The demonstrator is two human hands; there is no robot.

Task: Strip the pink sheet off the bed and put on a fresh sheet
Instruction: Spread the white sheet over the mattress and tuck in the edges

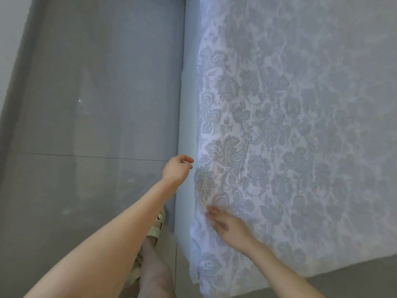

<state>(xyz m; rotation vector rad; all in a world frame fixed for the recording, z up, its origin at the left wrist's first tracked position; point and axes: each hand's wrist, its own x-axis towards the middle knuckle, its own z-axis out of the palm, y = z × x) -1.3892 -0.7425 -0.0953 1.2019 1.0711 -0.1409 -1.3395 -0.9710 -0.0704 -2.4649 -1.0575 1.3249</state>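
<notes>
Head view: floral sheet (290,125) lies spread over the bed, its edge along the pale blue mattress side (186,104). R hand (229,226) lies flat on the sheet near this edge, fingers straight. L hand (177,169) is just beside the mattress side, fingers loosely curled, holding nothing.

Grey tiled floor (86,82), slightly glossy with faint reflections, crossed by thin grout lines (86,156) and meeting a pale wall (9,29) at upper left, under soft, cool, even light.

The right hand (227,227) is blurred; the patterned sheet (300,125) runs off-frame.
</notes>
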